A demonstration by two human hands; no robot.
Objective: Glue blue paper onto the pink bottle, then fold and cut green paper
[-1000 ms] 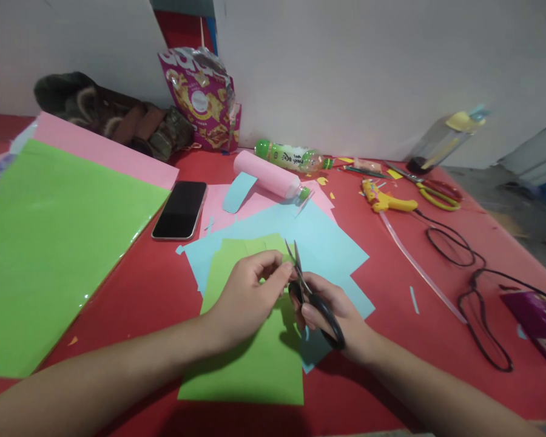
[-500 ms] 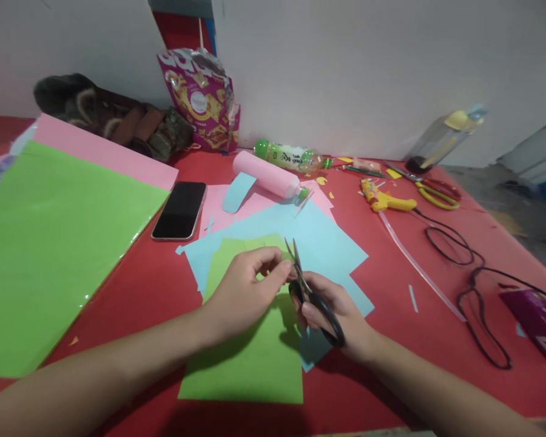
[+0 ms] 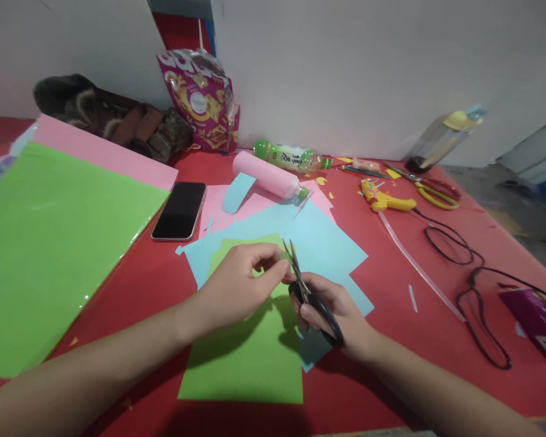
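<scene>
Black-handled scissors are gripped in my right hand, their blades slightly parted and pointing up and away. Between the thumb and fingers of my left hand is a small piece of green paper, right beside the blades. Most of that piece is hidden by the fingers. Beneath both hands lies a green paper sheet, which rests on light blue paper. A pink-wrapped bottle with a light blue strip lies just beyond.
A phone and a large packet of green paper lie to the left. At the back are a snack bag and a green tea bottle. A yellow glue gun, its looping cord and larger scissors occupy the right.
My left hand has shifted and turned very slightly, and more of the small green piece shows at its fingertips. The scissors have barely moved.
</scene>
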